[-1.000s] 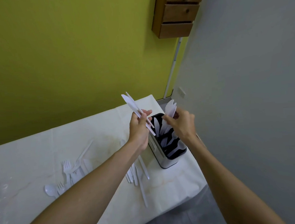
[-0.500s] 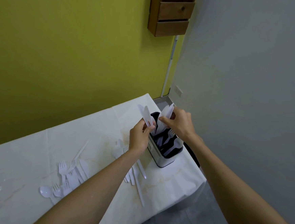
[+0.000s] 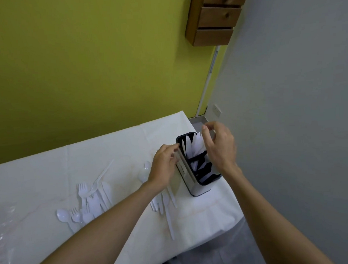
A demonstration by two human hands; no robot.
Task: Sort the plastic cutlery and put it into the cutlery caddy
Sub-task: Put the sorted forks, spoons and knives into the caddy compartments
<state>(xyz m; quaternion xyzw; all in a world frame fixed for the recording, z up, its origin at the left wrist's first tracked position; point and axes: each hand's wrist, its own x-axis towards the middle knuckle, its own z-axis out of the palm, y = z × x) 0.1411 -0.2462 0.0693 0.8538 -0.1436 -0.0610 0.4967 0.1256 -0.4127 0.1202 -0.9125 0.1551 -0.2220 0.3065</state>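
Knives [image 3: 192, 146] now in caddy [image 3: 200, 187], hands off.

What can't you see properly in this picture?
- Head view: the lower parts of the knives are hidden inside the cutlery caddy.
- The left hand and forearm cover some loose cutlery on the table.
- The right hand is blurred; whether it holds anything is unclear.
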